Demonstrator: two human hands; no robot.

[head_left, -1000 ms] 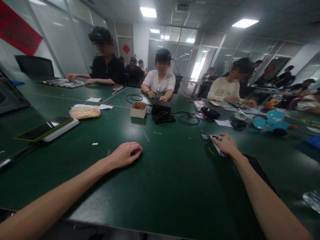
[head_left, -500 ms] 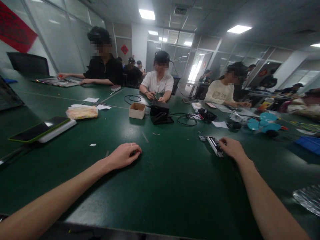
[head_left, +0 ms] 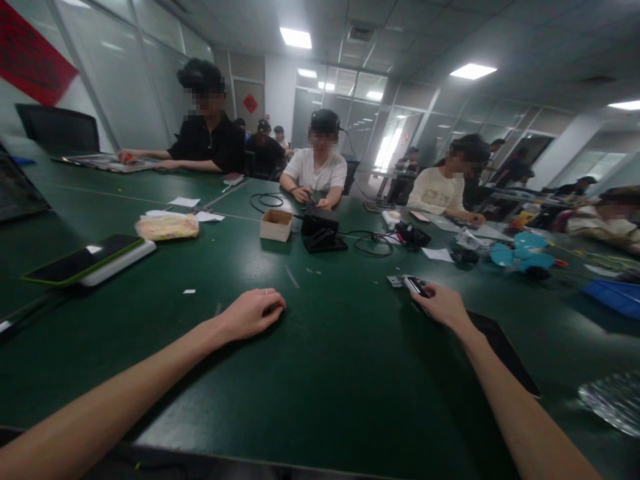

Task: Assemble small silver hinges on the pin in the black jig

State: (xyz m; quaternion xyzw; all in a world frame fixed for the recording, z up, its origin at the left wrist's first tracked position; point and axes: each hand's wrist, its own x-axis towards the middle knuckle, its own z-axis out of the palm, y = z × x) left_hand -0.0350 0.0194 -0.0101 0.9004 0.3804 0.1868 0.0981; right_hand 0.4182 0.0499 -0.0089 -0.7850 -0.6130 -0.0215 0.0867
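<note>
On the green table (head_left: 345,373) my left hand (head_left: 255,312) rests with its fingers loosely curled in, thumb near the fingertips. A ring is on one finger, and nothing shows in its grasp. My right hand (head_left: 443,305) closes its thumb and fingers over the near end of a small silver-and-black device (head_left: 415,287), whose exact kind I cannot tell. Beyond the device lies a small flat grey piece (head_left: 395,281). A flat black sheet-like thing (head_left: 505,350) shows beside my right forearm, partly hidden by it.
A phone in a green case (head_left: 85,259) leans on a white block at left, near a wrapped packet (head_left: 167,227). Ahead stand an open carton (head_left: 276,227) and a black stand (head_left: 320,227). Blue fan blades (head_left: 523,253), a blue tray (head_left: 615,297) and a clear ridged dish (head_left: 613,400) are right. Several people sit around.
My right hand has moved left and now covers more of the device, which has shifted slightly left. The black sheet-like thing has come into sight by my forearm. My left hand is nearly still.
</note>
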